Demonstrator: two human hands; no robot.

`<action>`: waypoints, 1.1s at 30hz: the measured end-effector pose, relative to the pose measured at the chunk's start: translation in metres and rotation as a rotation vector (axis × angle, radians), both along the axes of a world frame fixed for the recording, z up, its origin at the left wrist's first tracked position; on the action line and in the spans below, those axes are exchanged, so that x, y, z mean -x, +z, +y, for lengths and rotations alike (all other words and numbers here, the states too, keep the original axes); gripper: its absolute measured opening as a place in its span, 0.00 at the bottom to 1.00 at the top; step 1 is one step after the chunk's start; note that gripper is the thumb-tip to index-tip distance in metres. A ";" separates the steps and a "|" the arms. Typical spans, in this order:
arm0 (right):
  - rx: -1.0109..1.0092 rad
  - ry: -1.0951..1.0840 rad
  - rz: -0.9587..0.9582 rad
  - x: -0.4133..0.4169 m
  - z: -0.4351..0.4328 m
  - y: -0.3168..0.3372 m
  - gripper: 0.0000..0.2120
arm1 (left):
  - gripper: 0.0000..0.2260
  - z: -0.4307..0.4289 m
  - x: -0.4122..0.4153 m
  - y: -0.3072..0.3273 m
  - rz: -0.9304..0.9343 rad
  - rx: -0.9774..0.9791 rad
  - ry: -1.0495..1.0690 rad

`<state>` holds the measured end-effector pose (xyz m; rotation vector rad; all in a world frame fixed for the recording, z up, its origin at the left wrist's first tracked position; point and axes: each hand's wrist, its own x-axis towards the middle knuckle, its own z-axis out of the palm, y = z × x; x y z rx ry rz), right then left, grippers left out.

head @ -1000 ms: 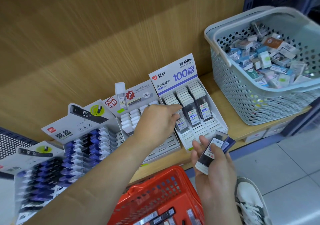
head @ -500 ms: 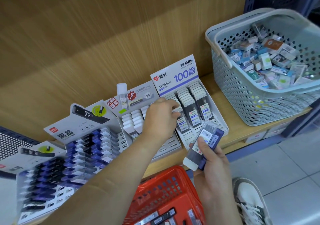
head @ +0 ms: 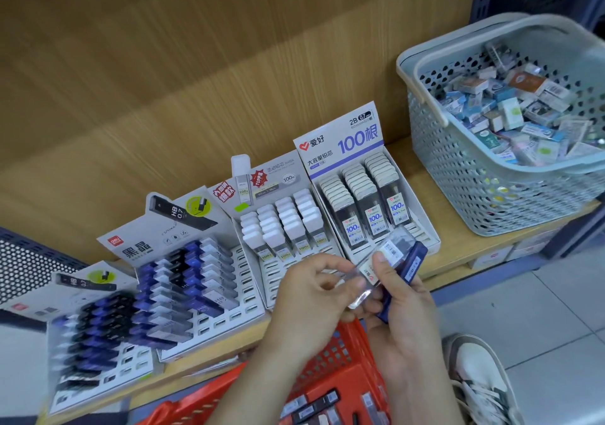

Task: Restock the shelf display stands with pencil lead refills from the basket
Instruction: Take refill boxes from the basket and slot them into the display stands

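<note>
Display stands: four in a row: far-left stand (head: 42, 305), second stand (head: 157, 228), white-capped stand (head: 278, 179), "100" stand (head: 340, 143).
Filled columns, "100" stand: three.
Filled columns, white-capped stand: four.
Baskets: two: grey basket (head: 474, 192), red basket (head: 340, 370).
Hands: two: left hand (head: 314, 297), right hand (head: 406, 323).
Refill cases in hand: at least two: clear case (head: 370, 279), dark blue case (head: 411, 269); more too blurred to count.
Loose packs (head: 510, 113), grey basket: beyond counting.
Shoe (head: 481, 378): one.

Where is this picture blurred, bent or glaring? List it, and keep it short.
Head view: motion blur smears the dark-blue stands at left and the left hand and right hand, with the refill cases they hold. The white stand with the 100 sign is sharper. Wide-angle bend curves the gray basket and the shelf. Light is soft and even, with no hard glare.
</note>
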<state>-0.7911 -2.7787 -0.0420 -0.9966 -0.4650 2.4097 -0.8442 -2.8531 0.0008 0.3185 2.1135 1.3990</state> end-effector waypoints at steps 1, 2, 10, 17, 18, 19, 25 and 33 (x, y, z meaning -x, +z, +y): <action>0.010 -0.002 0.002 0.001 0.000 0.000 0.11 | 0.07 -0.003 0.001 -0.003 0.050 0.004 0.025; 0.026 -0.001 0.004 0.002 0.000 0.001 0.16 | 0.08 -0.007 0.003 -0.005 0.128 0.021 0.029; -0.176 0.247 -0.137 -0.006 0.008 0.004 0.04 | 0.15 -0.024 0.022 0.003 0.810 0.111 -0.014; -0.274 0.168 -0.119 -0.003 -0.002 -0.003 0.03 | 0.23 -0.016 0.028 0.025 0.176 -0.054 0.024; -0.239 0.164 -0.123 -0.004 -0.002 -0.004 0.02 | 0.23 -0.017 0.030 0.026 0.194 -0.037 -0.013; -0.197 0.158 -0.119 -0.005 -0.001 -0.003 0.01 | 0.21 -0.019 0.032 0.026 0.221 -0.017 -0.037; -0.009 0.121 -0.015 -0.009 0.005 -0.004 0.07 | 0.12 -0.014 0.043 0.033 0.337 0.089 -0.138; 0.092 -0.004 -0.164 -0.007 0.011 -0.014 0.04 | 0.05 0.017 0.058 0.025 0.731 0.265 -0.097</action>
